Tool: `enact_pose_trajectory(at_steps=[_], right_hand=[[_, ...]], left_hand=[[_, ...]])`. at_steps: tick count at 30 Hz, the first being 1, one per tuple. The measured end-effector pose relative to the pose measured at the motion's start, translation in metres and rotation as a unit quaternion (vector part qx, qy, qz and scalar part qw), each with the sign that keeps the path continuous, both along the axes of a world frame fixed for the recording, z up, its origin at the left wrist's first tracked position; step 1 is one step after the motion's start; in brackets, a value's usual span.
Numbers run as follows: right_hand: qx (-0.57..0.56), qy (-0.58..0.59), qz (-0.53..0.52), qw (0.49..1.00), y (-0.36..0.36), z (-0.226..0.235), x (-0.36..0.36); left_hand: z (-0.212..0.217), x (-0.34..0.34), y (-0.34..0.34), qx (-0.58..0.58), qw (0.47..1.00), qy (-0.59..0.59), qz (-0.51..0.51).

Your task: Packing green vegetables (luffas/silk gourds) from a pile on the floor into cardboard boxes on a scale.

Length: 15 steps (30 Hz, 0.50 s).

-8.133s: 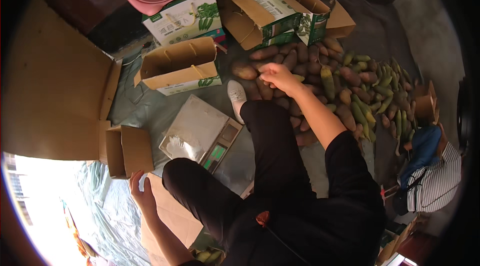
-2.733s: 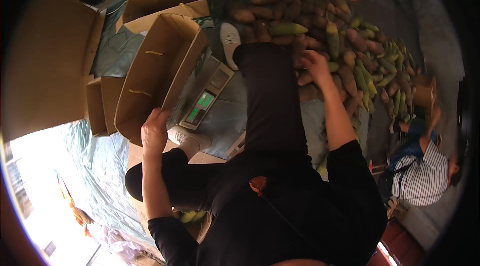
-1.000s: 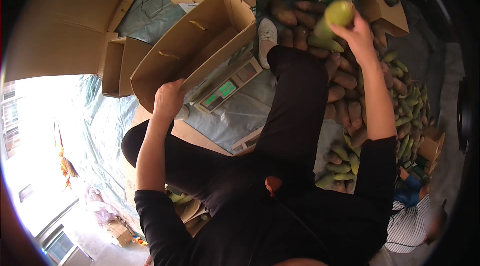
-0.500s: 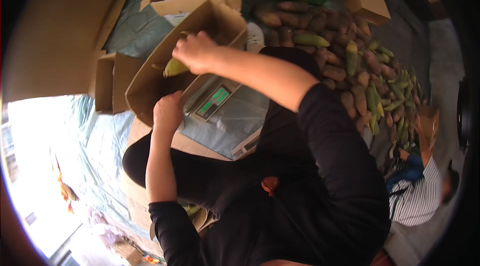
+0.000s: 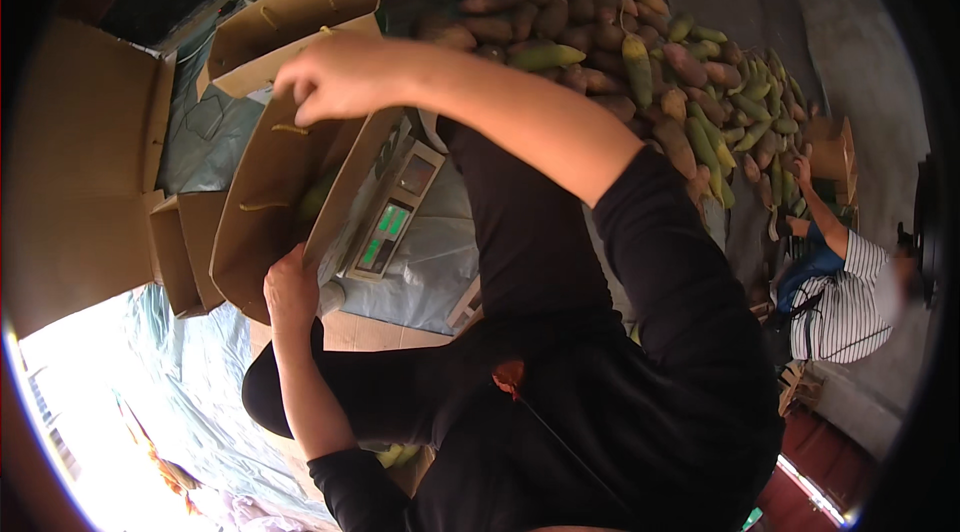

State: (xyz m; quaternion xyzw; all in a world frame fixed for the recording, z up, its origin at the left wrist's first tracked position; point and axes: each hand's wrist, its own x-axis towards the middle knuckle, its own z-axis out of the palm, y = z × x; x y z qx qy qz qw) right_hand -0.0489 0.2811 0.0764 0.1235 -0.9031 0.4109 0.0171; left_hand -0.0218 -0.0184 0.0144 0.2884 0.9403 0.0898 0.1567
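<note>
A long cardboard box [image 5: 245,217] with yellow cord handles stands tilted on a digital scale [image 5: 385,232] with a lit green display. My left hand [image 5: 291,287] grips the box's near edge, fingers closed round the cardboard. Over the box's far end, my right hand [image 5: 335,77] hovers with thumb and fingers apart; nothing shows between them, though motion blurs it slightly. Inside the box lies a long green fruit or vegetable [image 5: 316,196], partly in shadow; the box wall hides anything deeper.
A large heap of long green and reddish-brown produce [image 5: 690,82] spreads at the right. More cartons stand behind, including an open box [image 5: 300,17], and a smaller box [image 5: 185,252] at left. Another person [image 5: 845,302] in a striped shirt reaches toward the heap.
The green piece that was in my right hand is now out of it, and a green piece lies in the box. That hand has opened and lifted away. The whole view has shifted.
</note>
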Motion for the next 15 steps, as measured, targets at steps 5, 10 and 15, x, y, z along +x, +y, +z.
enact_pose_trajectory(at_steps=[5,10,15], right_hand=[[-0.084,0.012,-0.232,0.969,0.125,-0.041,0.061],[0.006,-0.065,-0.394,0.917,0.176,-0.175,0.175],[0.002,-0.312,-0.466,0.828,0.145,-0.261,0.248]], left_hand=[[0.009,0.002,0.004,0.019,1.000,-0.009,-0.011],[0.014,0.001,0.009,0.020,0.999,-0.042,0.006],[0.012,0.000,0.009,0.027,0.995,-0.078,0.052]])
